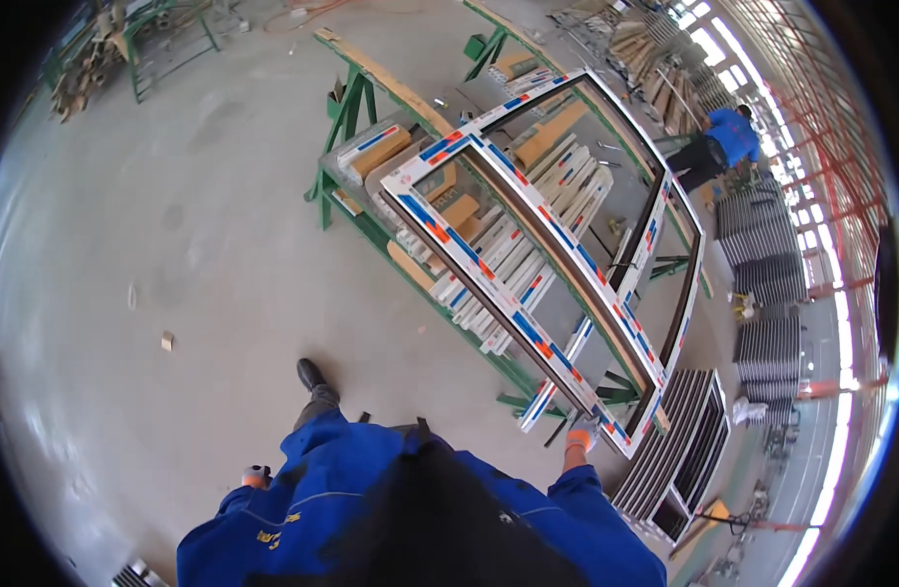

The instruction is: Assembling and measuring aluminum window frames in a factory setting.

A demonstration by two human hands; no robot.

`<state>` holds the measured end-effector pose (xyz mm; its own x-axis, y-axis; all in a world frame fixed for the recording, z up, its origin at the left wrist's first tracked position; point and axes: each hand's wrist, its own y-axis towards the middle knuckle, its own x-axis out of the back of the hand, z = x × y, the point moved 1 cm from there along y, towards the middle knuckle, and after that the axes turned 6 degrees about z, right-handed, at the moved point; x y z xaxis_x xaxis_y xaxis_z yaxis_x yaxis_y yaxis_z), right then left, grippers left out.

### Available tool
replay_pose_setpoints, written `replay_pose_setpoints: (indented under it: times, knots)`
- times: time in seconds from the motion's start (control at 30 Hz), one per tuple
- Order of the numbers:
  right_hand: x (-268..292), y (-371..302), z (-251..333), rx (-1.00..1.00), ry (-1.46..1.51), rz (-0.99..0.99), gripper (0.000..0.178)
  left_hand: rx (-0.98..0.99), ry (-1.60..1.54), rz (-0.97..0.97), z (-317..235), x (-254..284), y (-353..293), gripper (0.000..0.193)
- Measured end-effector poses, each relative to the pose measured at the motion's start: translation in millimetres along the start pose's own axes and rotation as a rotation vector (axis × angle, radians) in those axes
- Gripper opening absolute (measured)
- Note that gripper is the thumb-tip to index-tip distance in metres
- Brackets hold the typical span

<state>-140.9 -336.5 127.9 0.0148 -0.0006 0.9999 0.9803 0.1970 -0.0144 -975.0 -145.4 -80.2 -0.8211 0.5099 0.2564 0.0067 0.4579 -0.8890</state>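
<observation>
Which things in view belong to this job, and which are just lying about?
Apparently in the job:
right gloved hand, at the frame's near corner
blue-and-red-taped window frame
green trestle

Apparently lying about:
small tan block, on the floor
slatted panel

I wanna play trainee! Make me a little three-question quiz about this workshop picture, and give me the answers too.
1. Pick one: which hand is at the near corner of the big window-like frame?
A) left
B) right
C) both
2. True or false: the other worker wears a blue top.
3. Fill in the blank: the metal rail of the rack below the frame is painted ____.

Key:
1. B, the right hand
2. True
3. green
</observation>
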Motion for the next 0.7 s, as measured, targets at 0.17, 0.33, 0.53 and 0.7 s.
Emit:
replay_pose_setpoints:
  times: [0.17, 0.33, 0.53, 0.7]
  knots:
    - [1.9, -63.8, 111.7, 0.105, 0.056, -0.117, 0.060, -0.024, -0.233, -0.111, -115.7, 126.8, 31.2, 0.015]
    - [46.4, -56.9, 247.2, -0.045, 0.074, 0.104, 0.061, -0.174, -0.227, -0.325, -220.9, 198.7, 142.5, 0.019]
    - [125.9, -22.8, 426.4, 0.263, 0.114, -0.124, 0.051, -0.469, 0.211, -0.253, -455.4, 192.8, 199.4, 0.033]
    - [136.4, 82.1, 605.2, 0.564, 0.551, -0.241, 0.053, -0.726, 0.394, -0.124, -719.6, 100.8, 157.2, 0.022]
